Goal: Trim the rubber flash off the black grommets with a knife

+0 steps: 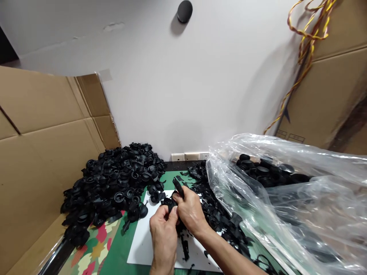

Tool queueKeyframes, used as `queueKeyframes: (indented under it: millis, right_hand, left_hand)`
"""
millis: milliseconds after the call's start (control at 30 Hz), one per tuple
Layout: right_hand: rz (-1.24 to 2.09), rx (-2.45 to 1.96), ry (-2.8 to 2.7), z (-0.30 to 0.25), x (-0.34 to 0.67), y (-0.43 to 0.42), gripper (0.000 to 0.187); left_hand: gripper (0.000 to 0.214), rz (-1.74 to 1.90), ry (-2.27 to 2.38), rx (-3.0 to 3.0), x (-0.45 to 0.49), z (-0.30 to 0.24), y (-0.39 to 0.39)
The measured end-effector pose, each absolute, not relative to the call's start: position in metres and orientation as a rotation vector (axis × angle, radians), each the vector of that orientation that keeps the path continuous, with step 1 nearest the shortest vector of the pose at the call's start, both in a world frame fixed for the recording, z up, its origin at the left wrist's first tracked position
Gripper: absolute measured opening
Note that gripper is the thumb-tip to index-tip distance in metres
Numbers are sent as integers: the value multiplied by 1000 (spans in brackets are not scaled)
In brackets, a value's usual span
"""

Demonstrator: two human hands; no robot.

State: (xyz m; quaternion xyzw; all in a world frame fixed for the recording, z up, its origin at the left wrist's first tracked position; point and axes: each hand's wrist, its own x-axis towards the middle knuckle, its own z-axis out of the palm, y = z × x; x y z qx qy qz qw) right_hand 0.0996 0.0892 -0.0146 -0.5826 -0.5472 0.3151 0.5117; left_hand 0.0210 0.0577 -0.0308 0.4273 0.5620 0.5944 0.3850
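My left hand (166, 233) is closed around a black ribbed rubber bellows-like part (172, 206), pinched between thumb and fingers. Close against it, my right hand (190, 210) grips a dark stick-shaped tool (178, 187) whose end points up and away; its working end is hidden by the fingers. Both hands meet above a white sheet (140, 246) on a green mat (114, 256). Black scraps (185, 246) lie on the sheet below the hands. A few more black parts (156, 195) rest at its upper left edge.
A tall heap of black rubber parts (111, 183) stands at left against cardboard (43, 152). Black trimmings (218, 217) spread along the right of the sheet. A clear plastic bag (304, 214) with black round parts (263, 172) covers the right side. Wall sockets (189, 156) sit behind.
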Motion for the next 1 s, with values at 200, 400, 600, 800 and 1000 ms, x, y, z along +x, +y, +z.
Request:
queueKeyframes:
  millis: [200, 400, 600, 800, 1000]
  right_hand:
    - [685, -1471, -1323, -10, 114, 105, 19]
    - [604, -1531, -1326, -5, 161, 121, 17]
    - [772, -1497, -1473, -9, 177, 94, 21]
    - [852, -1462, -1493, -13, 187, 75, 16]
    - [869, -1435, -1385, -10, 190, 64, 21]
  left_hand:
    - [34, 1503, 1377, 1077, 18, -28, 46]
    - [29, 1368, 1226, 942, 21, -19, 29]
    - [35, 1362, 1088, 874, 10, -11, 38]
    - [34, 1329, 1040, 822, 11, -13, 32]
    - [28, 1297, 1143, 1016, 12, -15, 33]
